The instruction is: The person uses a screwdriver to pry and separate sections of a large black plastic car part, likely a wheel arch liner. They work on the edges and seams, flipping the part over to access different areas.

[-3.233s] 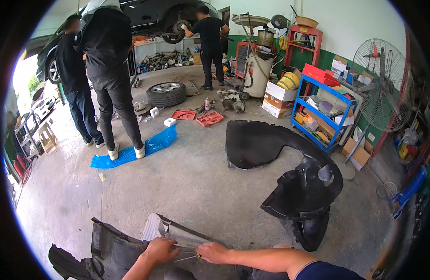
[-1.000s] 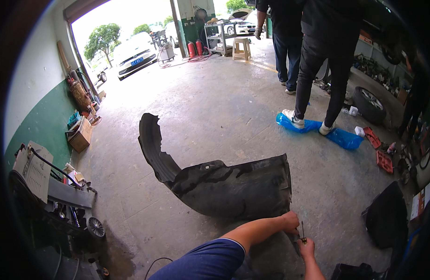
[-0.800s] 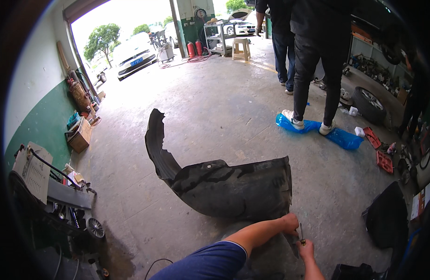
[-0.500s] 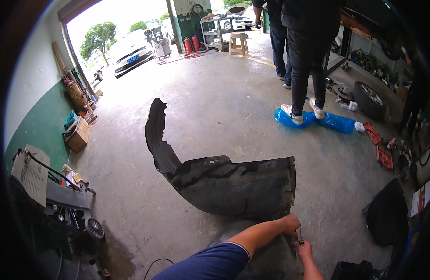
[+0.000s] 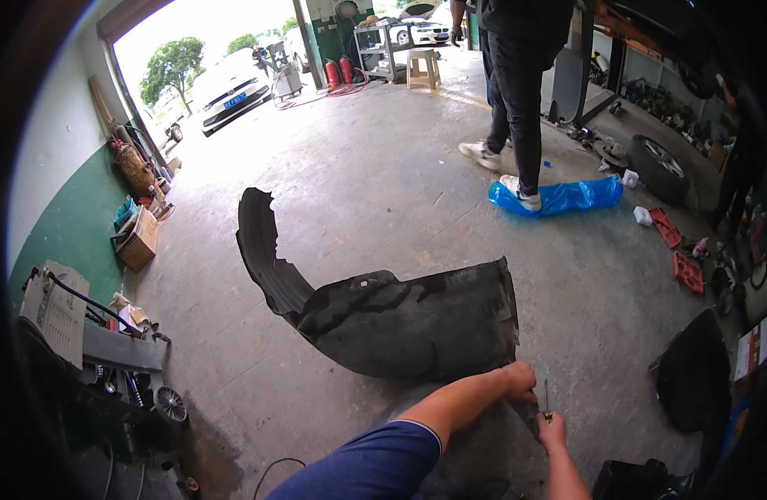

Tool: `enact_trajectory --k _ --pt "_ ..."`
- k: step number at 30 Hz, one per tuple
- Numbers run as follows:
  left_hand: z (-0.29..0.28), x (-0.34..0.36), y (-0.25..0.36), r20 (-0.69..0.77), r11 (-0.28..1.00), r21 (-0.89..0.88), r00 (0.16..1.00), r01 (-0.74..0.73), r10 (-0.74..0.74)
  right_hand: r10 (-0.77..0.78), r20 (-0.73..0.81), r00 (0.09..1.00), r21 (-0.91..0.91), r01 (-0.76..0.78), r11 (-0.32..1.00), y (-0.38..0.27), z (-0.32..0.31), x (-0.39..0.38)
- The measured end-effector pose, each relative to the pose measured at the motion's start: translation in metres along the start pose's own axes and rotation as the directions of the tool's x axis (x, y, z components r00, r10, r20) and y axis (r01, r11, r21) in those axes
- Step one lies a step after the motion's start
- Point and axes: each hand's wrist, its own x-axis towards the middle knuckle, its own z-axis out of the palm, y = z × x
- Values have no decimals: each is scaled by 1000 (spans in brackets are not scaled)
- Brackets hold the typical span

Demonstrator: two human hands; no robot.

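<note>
A large black plastic wheel-arch liner (image 5: 400, 321) lies curved on the concrete floor in front of me. My left hand (image 5: 521, 380), on a bare forearm with a blue sleeve, is closed on the liner's lower right corner. My right hand (image 5: 555, 430) sits just below and to the right of it, gripping a thin screwdriver-like tool (image 5: 547, 398) that points up toward the same corner. A second dark panel (image 5: 483, 442) lies under my arms, mostly hidden.
A person stands with one foot on a blue plastic sheet (image 5: 567, 196) ahead on the right. Beyond it lie a tyre (image 5: 660, 165) and red parts (image 5: 687, 272). Another black panel (image 5: 692, 375) sits at the right. A machine with cables (image 5: 60, 310) and a box (image 5: 138, 242) line the green left wall.
Both hands stay at the liner's corner with the tool. The view has shifted slightly, and the standing person has moved a little toward the top of the picture.
</note>
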Motion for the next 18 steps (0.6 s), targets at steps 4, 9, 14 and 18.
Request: enact_trajectory --k 4,9,14,18 --pt "-4 8 -12 -12 1000 -27 1000 -7 7 31 147 989 55 -39 998 12 -16 27" --pt "-12 6 -20 21 1000 -18 1000 -1 2 73 260 963 309 -155 938 -4 -33 31" --pt "-30 8 -22 -17 999 -46 1000 6 -7 -67 226 972 472 -48 880 17 -38 42" --pt "-36 2 -34 -15 993 -108 999 39 -40 -63 32 998 497 39 867 -2 -44 22"
